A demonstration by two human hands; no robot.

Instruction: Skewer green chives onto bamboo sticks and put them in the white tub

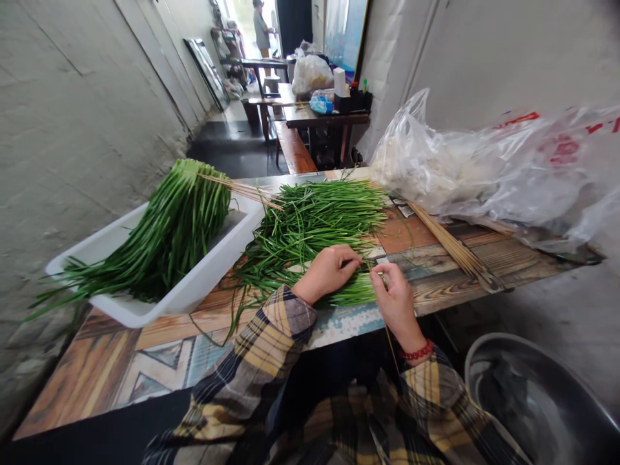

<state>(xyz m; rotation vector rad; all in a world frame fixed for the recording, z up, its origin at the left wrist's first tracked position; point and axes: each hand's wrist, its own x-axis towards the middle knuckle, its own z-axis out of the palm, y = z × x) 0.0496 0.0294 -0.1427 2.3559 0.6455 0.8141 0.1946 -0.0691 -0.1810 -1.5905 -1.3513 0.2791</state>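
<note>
A loose pile of green chives point(314, 223) lies on the patterned wooden table point(145, 349). My left hand point(327, 271) rests on the near end of the pile, fingers curled down and pinching some stalks. My right hand point(394, 300) is closed in a pinch on a thin bamboo skewer point(391, 345) that runs down toward my lap, its tip at the chive ends. A bundle of bare bamboo skewers point(455, 248) lies on the table to the right of my hands.
A white plastic tub point(203, 274) at left holds skewered chives point(169, 232). A large clear plastic bag point(489, 165) sits at right against the wall. A metal basin point(533, 394) stands on the floor at lower right. Another table point(314, 116) and a person point(261, 29) are far back.
</note>
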